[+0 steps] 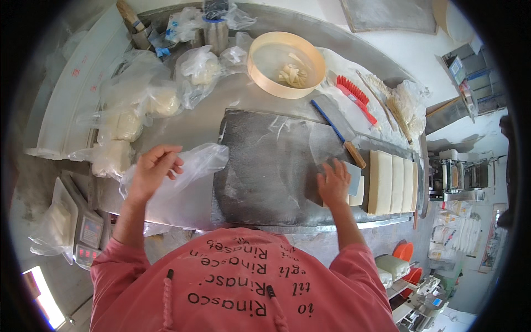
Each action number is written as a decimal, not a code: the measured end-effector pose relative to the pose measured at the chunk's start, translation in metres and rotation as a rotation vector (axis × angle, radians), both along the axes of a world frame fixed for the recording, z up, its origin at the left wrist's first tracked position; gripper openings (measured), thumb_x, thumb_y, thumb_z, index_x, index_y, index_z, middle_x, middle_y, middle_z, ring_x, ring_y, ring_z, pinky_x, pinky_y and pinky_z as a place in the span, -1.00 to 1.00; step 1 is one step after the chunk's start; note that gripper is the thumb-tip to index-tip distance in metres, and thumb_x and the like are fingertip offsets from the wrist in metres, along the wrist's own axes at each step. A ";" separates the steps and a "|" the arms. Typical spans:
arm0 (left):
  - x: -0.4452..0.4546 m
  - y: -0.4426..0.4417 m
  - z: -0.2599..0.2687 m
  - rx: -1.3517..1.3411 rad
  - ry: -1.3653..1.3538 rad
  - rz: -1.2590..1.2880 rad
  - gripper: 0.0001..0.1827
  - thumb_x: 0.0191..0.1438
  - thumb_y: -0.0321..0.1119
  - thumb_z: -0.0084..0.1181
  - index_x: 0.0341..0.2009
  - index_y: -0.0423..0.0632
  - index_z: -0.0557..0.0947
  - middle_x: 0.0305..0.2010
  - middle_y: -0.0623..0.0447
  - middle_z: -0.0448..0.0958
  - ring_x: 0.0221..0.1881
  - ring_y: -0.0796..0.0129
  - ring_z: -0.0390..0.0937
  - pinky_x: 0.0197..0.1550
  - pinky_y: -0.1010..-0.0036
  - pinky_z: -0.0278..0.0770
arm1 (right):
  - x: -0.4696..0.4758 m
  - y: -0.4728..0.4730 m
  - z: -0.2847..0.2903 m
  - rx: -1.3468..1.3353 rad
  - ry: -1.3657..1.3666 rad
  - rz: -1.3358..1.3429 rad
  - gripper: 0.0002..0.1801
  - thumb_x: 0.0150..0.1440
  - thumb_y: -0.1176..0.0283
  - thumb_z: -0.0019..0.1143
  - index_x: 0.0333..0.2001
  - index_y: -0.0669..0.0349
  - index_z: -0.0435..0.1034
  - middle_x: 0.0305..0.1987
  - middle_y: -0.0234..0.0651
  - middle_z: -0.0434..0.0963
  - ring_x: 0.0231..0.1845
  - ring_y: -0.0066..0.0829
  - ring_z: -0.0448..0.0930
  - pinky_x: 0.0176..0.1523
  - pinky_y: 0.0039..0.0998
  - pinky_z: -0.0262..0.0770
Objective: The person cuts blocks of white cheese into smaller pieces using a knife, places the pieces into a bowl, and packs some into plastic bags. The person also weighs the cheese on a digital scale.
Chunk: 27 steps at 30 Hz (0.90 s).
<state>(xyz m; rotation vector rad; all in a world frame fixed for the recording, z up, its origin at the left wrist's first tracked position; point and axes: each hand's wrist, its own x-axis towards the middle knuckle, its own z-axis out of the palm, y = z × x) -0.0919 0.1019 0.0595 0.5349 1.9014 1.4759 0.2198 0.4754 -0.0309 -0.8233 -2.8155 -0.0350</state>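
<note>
My left hand (159, 166) hovers over the left part of the metal worktop, fingers loosely curled and apart, with nothing visible between them. Beneath and beside it lies a crumpled clear plastic bag (203, 159). At the right of a dark, flour-dusted board (265, 170), my right hand (335, 181) holds a flat grey dough scraper (354, 177), whose grip the hand covers. Pale dough (357, 195) shows under and beside the scraper, partly hidden by that hand. Several smooth cream-coloured dough blocks (386, 182) stand side by side to its right.
A wooden-handled knife (353, 153) with a blue spine lies beyond my right hand. Farther back are a round wooden sieve (254, 66) holding dough scraps and a red brush (356, 99). Bagged dough (126, 124) lines the left, above a digital scale (91, 230).
</note>
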 end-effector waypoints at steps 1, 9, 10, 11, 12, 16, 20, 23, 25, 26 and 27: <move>0.016 0.021 -0.005 0.024 0.060 0.093 -0.79 0.24 -0.36 -0.03 -0.09 -0.09 0.59 -0.35 0.09 0.58 -0.40 0.51 0.52 -0.34 0.58 0.49 | 0.019 0.019 -0.007 0.024 -0.018 -0.048 -0.62 0.08 0.26 0.12 0.01 -0.02 0.44 0.24 -0.14 0.30 0.34 -0.02 0.19 0.27 -0.03 0.11; 0.197 0.233 -0.073 0.136 0.412 -0.571 -0.70 0.11 -0.27 0.09 -0.08 -0.12 0.57 -0.16 -0.14 0.55 -0.12 0.00 0.51 -0.08 0.25 0.47 | 0.098 0.110 -0.023 -0.084 0.042 -0.095 -0.63 0.18 0.41 -0.06 0.07 -0.13 0.42 0.29 -0.19 0.27 0.37 -0.10 0.17 0.30 -0.09 0.07; 0.212 0.259 -0.083 0.140 0.454 -0.551 -0.67 0.10 -0.27 0.12 -0.07 -0.16 0.56 -0.11 -0.15 0.53 -0.07 0.01 0.50 -0.06 0.26 0.47 | 0.103 0.111 -0.016 -0.087 0.096 -0.101 -0.62 0.17 0.43 -0.05 0.08 -0.08 0.40 0.28 -0.17 0.28 0.35 -0.08 0.19 0.30 -0.10 0.09; 0.224 0.284 -0.092 0.141 0.499 -0.526 -0.64 0.09 -0.28 0.14 -0.06 -0.21 0.55 -0.06 -0.16 0.52 -0.03 0.02 0.48 -0.03 0.26 0.47 | 0.107 0.110 -0.008 -0.093 0.151 -0.101 -0.60 0.16 0.46 -0.04 0.10 -0.04 0.39 0.27 -0.15 0.29 0.34 -0.07 0.20 0.29 -0.10 0.11; 0.232 0.307 -0.101 0.103 0.535 -0.478 -0.61 0.08 -0.25 0.15 -0.05 -0.22 0.55 -0.05 -0.18 0.51 0.01 -0.02 0.45 0.01 0.24 0.43 | 0.114 0.105 0.003 -0.221 0.306 -0.093 -0.65 0.12 0.52 -0.02 0.03 0.16 0.38 0.15 -0.07 0.34 0.22 -0.02 0.29 0.20 -0.10 0.20; 0.246 0.366 -0.125 -0.180 0.579 -0.559 -0.49 0.02 -0.11 0.19 -0.04 -0.25 0.55 -0.02 -0.26 0.48 0.09 -0.11 0.38 0.11 0.18 0.36 | 0.162 0.051 0.008 -1.344 0.439 -0.476 -0.63 0.28 0.18 -0.12 -0.39 0.29 0.35 -0.61 -0.21 0.45 -0.64 -0.42 0.46 -0.54 -0.39 0.35; 0.244 0.383 -0.122 -0.325 0.557 -0.749 -0.45 -0.03 -0.04 0.21 -0.08 -0.23 0.58 -0.07 -0.27 0.48 0.04 -0.10 0.41 0.10 0.20 0.37 | 0.155 0.008 -0.008 -2.173 0.354 -0.775 -0.28 0.24 -0.16 -0.24 0.07 0.36 0.21 -0.23 0.07 0.51 -0.36 -0.27 0.57 -0.30 -0.34 0.53; 0.240 0.365 -0.123 -0.345 0.558 -0.693 -0.49 -0.04 -0.06 0.21 -0.13 -0.22 0.61 -0.12 -0.26 0.50 -0.04 -0.11 0.45 0.05 0.19 0.40 | 0.126 0.021 -0.029 -2.354 0.307 -0.776 -0.33 0.28 -0.12 -0.30 0.08 0.33 0.19 -0.22 0.01 0.52 -0.39 -0.30 0.56 -0.33 -0.35 0.51; 0.228 0.357 -0.123 -0.355 0.626 -0.652 -0.52 -0.04 -0.07 0.21 -0.14 -0.20 0.62 -0.15 -0.25 0.52 -0.08 -0.11 0.47 0.02 0.18 0.41 | 0.100 0.020 -0.031 -2.255 0.223 -0.784 -0.35 0.28 -0.13 -0.31 0.03 0.30 0.24 -0.28 -0.07 0.54 -0.50 -0.35 0.53 -0.47 -0.38 0.46; 0.214 0.353 -0.122 -0.360 0.631 -0.670 -0.54 -0.03 -0.08 0.20 -0.17 -0.21 0.63 -0.17 -0.25 0.52 -0.11 -0.12 0.48 -0.01 0.19 0.43 | 0.086 0.019 -0.031 -2.232 0.172 -0.750 -0.35 0.27 -0.14 -0.31 0.02 0.29 0.25 -0.30 -0.08 0.55 -0.53 -0.36 0.52 -0.50 -0.39 0.44; 0.195 0.354 -0.120 -0.407 0.577 -0.708 -0.54 -0.03 -0.08 0.20 -0.17 -0.21 0.62 -0.19 -0.25 0.53 -0.12 -0.12 0.48 -0.02 0.19 0.43 | 0.075 0.019 -0.031 -2.200 0.122 -0.722 -0.35 0.27 -0.14 -0.31 0.02 0.28 0.25 -0.32 -0.09 0.55 -0.56 -0.37 0.51 -0.54 -0.40 0.42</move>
